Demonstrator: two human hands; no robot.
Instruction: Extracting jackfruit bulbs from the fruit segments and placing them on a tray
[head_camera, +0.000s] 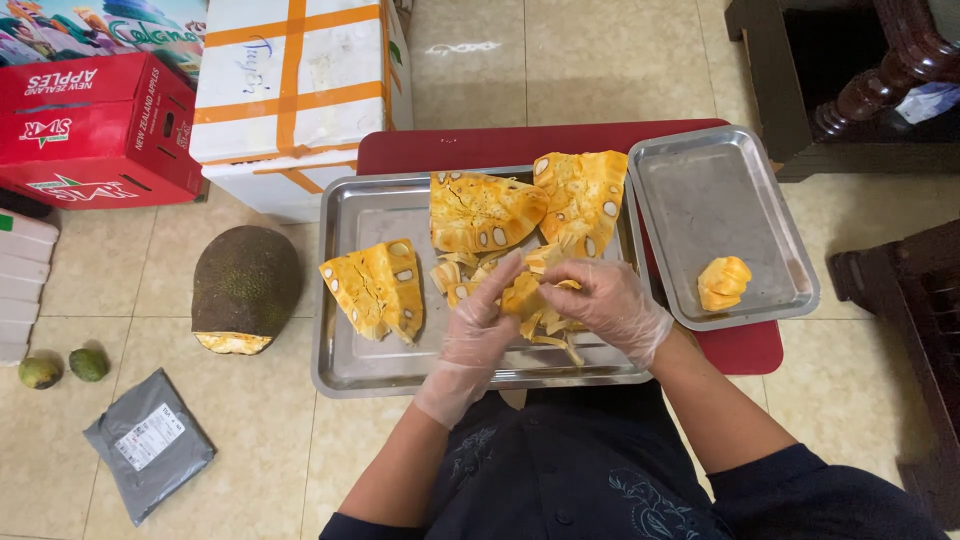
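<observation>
Both my hands wear thin clear gloves over a large steel tray (350, 370). My left hand (482, 322) and my right hand (605, 305) together grip a small orange piece of jackfruit (522, 296) above the tray's middle. Three big cut jackfruit chunks lie in the tray: one at the left (375, 288), one at the back centre (482, 212), one at the back right (583, 197). Loose strands and scraps lie under my hands. A smaller steel tray (705, 190) to the right holds one peeled yellow pod (722, 282).
Both trays rest on a low red table (745, 350). A half jackfruit with green rind (245, 285) sits on the tiled floor at the left, with two small green fruits (62, 368), a grey parcel bag (147, 442), red and white boxes (290, 95), and dark wooden furniture (850, 90).
</observation>
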